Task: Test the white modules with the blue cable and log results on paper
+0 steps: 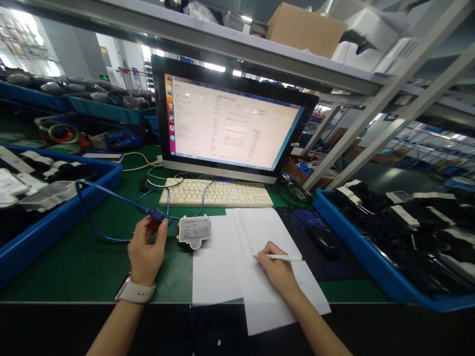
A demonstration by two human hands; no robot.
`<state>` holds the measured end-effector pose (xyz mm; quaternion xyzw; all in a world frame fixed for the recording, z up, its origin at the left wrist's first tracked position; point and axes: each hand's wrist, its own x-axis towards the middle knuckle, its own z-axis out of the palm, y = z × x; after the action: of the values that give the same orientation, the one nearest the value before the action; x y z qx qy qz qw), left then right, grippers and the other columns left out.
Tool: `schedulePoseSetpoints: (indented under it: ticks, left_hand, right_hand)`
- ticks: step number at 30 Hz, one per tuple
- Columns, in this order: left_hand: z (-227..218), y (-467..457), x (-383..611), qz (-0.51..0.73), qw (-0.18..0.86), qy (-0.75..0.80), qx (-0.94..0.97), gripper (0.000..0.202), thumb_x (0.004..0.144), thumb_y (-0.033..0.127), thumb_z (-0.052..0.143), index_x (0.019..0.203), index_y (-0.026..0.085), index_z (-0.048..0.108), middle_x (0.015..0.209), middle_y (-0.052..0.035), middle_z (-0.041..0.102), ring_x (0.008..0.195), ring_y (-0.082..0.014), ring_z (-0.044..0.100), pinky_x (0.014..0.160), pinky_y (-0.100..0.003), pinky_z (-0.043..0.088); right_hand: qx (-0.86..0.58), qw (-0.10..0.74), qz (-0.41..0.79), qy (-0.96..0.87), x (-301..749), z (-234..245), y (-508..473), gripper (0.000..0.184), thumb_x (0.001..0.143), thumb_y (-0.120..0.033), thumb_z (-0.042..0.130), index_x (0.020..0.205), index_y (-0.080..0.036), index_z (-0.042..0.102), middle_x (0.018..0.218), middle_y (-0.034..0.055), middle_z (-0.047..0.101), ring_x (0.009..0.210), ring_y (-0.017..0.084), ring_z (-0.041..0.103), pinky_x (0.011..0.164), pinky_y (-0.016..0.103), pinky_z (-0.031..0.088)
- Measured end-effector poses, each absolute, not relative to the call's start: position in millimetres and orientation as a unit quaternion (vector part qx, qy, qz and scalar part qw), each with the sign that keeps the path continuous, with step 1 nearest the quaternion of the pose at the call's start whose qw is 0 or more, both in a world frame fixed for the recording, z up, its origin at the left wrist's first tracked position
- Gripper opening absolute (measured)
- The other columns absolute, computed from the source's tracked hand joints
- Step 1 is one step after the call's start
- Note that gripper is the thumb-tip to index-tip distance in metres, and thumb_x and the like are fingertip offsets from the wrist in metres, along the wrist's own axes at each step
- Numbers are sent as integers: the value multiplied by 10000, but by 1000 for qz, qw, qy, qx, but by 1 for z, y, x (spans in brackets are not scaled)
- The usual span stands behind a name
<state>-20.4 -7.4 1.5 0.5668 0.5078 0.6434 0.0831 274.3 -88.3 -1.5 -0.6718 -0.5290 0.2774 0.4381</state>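
Here's the left hand [147,252], thumb and fingers pinched on the blue plug [156,213], with the labelled module [195,230] lying between the hands on the table [168,272]. The right hand [277,271] grips a pen [285,257], tip at the sheet [272,304]: above it runs a column of writing, too faint to read, apparently already done, while below looks blank, unfilled.
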Motion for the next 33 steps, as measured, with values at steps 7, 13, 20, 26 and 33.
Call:
schedulePoseSetpoints:
  ticks: [7, 13, 20, 26, 33]
  left_hand:
    - [-1, -7, -21, 643, 85, 504, 570, 320, 797, 330, 631, 1053, 146, 580, 937, -72, 658, 809, -175, 659, 739, -291, 558]
    - [-4, -6, -22, 641, 87, 508, 569, 315, 795, 326, 635, 1049, 147, 581, 942, -72, 652, 808, -173, 654, 745, -293, 553]
    - [0, -7, -21, 643, 84, 504, 570, 314, 798, 332, 632, 1045, 145, 585, 935, -73, 657, 808, -179, 658, 738, -303, 561]
    - [-1, -7, -22, 635, 81, 515, 570, 318, 804, 344, 625, 1050, 149, 583, 955, -73, 656, 824, -180, 659, 739, -301, 561]
    - [1, -8, -21, 635, 83, 515, 570, 334, 799, 355, 627, 1059, 149, 581, 957, -77, 659, 821, -185, 661, 748, -316, 562]
  right_hand:
    - [-671, 423, 275, -544, 275, -2, -88, 218, 733, -327, 510, 563, -225, 420, 449, -51, 456, 443, 120, 401, 447, 233, 316]
    - [-676, 425, 273, -537, 275, -4, -87, 223, 711, -326, 506, 542, -233, 394, 426, -66, 407, 418, 112, 365, 426, 233, 290]
    - [-679, 431, 258, -535, 275, -4, -88, 230, 725, -336, 502, 550, -233, 391, 431, -63, 424, 430, 114, 383, 440, 233, 308]
    - [-678, 429, 279, -528, 275, -2, -89, 227, 712, -340, 509, 546, -230, 400, 420, -60, 429, 408, 111, 370, 414, 231, 292]
    - [-684, 432, 252, -531, 274, -1, -89, 225, 730, -327, 502, 552, -232, 403, 433, -56, 440, 431, 121, 404, 446, 243, 323]
